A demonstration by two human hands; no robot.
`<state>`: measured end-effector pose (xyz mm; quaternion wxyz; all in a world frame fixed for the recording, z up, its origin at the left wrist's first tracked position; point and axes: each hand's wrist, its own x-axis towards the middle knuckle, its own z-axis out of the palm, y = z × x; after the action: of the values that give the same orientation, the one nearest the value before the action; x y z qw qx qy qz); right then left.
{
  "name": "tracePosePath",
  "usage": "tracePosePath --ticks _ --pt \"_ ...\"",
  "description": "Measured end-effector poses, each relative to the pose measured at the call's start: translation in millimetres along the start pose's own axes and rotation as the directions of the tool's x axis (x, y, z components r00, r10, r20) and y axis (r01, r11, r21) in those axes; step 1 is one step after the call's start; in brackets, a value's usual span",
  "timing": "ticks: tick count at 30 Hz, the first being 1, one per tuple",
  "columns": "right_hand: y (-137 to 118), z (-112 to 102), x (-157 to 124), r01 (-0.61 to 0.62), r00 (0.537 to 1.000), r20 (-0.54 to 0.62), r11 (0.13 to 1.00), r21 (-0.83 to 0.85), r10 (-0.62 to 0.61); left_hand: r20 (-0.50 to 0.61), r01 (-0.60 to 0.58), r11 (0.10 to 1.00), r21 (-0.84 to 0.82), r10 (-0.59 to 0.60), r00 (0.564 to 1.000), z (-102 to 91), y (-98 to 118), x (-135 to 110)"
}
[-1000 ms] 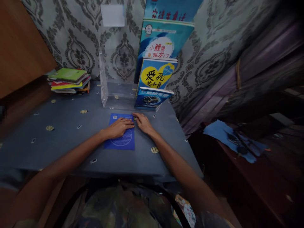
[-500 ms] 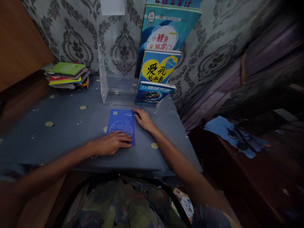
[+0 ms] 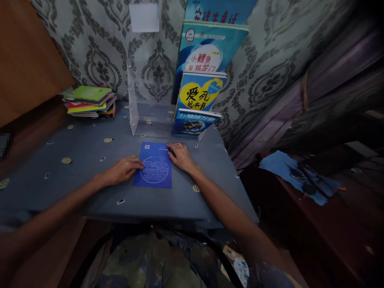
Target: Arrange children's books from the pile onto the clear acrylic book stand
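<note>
A thin blue booklet [image 3: 155, 176] lies on the cloth-covered table, with a QR code and white print inside a ring; the print appears upside down. At its left edge is my left hand [image 3: 125, 168], its fingers pressed together and the tips on the booklet's margin. My right hand [image 3: 180, 155] has bent fingers at the upper right corner, with the thumb by the right edge. The undersides of both hands are hidden. Just beyond stands a clear acrylic rack [image 3: 133, 120]. Its right side holds a blue globe-cover book [image 3: 192, 124] and a yellow-heart book [image 3: 199, 93].
Taller picture books [image 3: 210, 44] rise behind in the rack. A stack of books [image 3: 88, 100] sits at the table's far left. To the right, a dark red surface [image 3: 303, 216] carries a blue cloth [image 3: 282, 168] with small dark items. Another book [image 3: 237, 266] shows below the table edge.
My left hand has slid left off the middle of the booklet to its left edge, uncovering the printed ring. My right hand stays at the upper right corner. The view has tilted up slightly.
</note>
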<state>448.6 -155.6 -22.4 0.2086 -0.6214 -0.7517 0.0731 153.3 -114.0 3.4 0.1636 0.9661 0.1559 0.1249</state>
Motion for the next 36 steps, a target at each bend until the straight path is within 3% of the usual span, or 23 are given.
tracePosePath --ticks 5,10,14,18,21,25,28,32,36 --pt "-15.3 -0.8 -3.7 0.064 0.998 0.016 0.990 -0.124 -0.063 -0.018 0.211 0.949 0.236 -0.213 0.977 8.8 -31.0 43.8" --pt "-39.1 1.3 -14.1 0.264 0.962 0.081 0.963 -0.053 -0.260 -0.015 0.239 0.920 0.311 -0.247 0.969 15.1 -41.0 74.0" --pt "-72.4 5.5 -32.1 0.469 0.866 0.141 0.878 0.098 -0.479 -0.071 0.216 0.913 0.346 -0.203 0.976 13.9 -42.3 82.1" --pt "-100.4 7.0 -49.1 0.634 0.726 0.225 0.759 0.150 -0.650 -0.105 0.248 0.904 0.347 -0.225 0.969 12.7 -42.2 89.5" --pt "-109.0 3.0 -53.3 0.671 0.696 0.259 0.735 0.098 -0.669 -0.124 0.273 0.886 0.374 -0.244 0.962 13.9 -42.9 94.6" --pt "-109.9 -5.2 -50.5 0.671 0.706 0.282 0.741 0.029 -0.650 -0.145 0.292 0.878 0.379 -0.255 0.956 11.3 -42.8 94.5" --pt "-106.2 -9.6 -49.1 0.644 0.736 0.274 0.765 -0.002 -0.619 -0.086 0.336 0.874 0.350 -0.327 0.941 1.8 -36.6 89.8" --pt "-94.2 -15.7 -56.7 0.545 0.807 0.287 0.838 -0.027 -0.516 0.044 0.401 0.853 0.334 -0.439 0.897 -13.4 -19.5 82.9" --pt "-72.6 -25.4 -74.0 0.382 0.901 0.251 0.921 -0.072 -0.354 0.220 0.360 0.885 0.296 -0.430 0.876 -18.5 -1.1 78.4"
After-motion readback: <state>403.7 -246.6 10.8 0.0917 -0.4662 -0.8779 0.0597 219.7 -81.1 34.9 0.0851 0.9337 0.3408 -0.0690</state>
